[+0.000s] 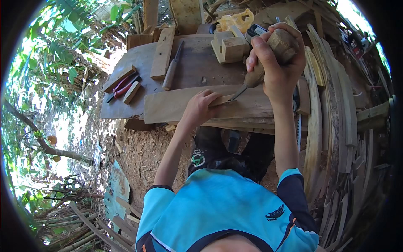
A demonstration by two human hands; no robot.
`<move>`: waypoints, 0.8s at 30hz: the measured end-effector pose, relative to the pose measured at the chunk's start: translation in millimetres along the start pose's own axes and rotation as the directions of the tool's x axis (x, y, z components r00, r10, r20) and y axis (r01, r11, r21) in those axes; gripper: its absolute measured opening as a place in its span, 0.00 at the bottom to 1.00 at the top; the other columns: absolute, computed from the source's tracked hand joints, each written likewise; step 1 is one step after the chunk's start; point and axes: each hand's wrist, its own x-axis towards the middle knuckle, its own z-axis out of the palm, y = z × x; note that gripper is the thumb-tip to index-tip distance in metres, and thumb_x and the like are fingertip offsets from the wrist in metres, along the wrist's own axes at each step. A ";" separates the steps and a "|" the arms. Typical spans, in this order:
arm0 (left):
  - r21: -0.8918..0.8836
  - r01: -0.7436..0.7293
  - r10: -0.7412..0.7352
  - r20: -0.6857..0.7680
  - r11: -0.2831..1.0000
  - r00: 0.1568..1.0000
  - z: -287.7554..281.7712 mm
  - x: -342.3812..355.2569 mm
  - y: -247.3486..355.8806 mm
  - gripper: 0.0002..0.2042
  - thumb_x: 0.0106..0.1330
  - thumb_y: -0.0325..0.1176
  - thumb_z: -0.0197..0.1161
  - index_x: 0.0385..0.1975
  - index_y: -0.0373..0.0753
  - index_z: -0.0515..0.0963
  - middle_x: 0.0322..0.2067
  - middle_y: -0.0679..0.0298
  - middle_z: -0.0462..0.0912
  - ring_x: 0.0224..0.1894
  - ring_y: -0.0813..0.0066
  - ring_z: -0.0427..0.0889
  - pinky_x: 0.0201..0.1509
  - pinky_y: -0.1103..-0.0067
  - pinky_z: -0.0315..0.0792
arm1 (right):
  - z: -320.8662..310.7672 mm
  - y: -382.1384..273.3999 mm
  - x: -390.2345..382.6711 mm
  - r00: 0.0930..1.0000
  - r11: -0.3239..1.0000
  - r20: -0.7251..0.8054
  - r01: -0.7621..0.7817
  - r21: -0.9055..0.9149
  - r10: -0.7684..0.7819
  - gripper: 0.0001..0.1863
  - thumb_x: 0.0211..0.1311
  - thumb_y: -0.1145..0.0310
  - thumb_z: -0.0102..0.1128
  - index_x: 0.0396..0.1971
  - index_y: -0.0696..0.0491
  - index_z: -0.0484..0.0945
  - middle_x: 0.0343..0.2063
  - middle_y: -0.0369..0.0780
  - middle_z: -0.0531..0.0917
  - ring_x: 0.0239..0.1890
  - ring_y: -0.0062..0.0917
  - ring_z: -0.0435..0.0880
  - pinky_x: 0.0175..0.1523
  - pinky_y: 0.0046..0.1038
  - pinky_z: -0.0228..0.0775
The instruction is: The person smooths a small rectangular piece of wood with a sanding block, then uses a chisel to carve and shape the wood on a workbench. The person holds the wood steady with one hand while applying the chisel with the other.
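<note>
The right hand was closed around a bulbous brown wooden-handled tool, its slim metal blade meeting a small pale wooden strip. The left hand gripped that strip upon a long brown plank. Beyond, pale wooden blocks stood near a crumpled translucent yellow plastic bag, contents indistinct.

The left forearm slants up and rightward across the bench's near edge, the left hand low, back upward, fingers bent and pointing right. The right forearm rises steeply near the right edge — the right hand raised higher, clenched, thumb leftmost.
</note>
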 end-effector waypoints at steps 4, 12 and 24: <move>0.119 -0.031 0.047 -0.131 0.992 0.990 0.2 -1.4 10.0 0.20 0.48 0.41 0.69 0.39 0.40 0.77 0.35 0.60 0.77 0.38 0.60 0.77 0.42 0.70 0.71 | -9.6 -14.3 2.4 0.995 0.972 0.002 -0.094 -0.214 0.097 0.14 0.49 0.74 0.65 0.36 0.56 0.73 0.19 0.35 0.78 0.14 0.11 0.74 0.17 0.13 0.65; 0.219 -0.098 0.143 -0.201 0.971 0.969 8.0 1.9 16.2 0.22 0.46 0.44 0.69 0.40 0.43 0.76 0.37 0.62 0.77 0.41 0.60 0.75 0.47 0.69 0.68 | -26.8 -25.5 -6.9 0.995 0.995 -0.076 -0.075 -0.067 0.070 0.15 0.52 0.77 0.60 0.41 0.60 0.70 0.19 0.36 0.75 0.15 0.15 0.72 0.19 0.18 0.66; -0.198 -0.030 0.002 -0.142 0.980 0.990 -6.8 -10.9 7.1 0.17 0.52 0.33 0.59 0.42 0.34 0.75 0.36 0.54 0.77 0.39 0.60 0.77 0.45 0.72 0.69 | -0.5 -9.2 -9.9 1.000 0.997 0.006 -0.017 0.074 0.017 0.14 0.54 0.78 0.57 0.40 0.58 0.65 0.19 0.37 0.75 0.14 0.15 0.71 0.19 0.17 0.65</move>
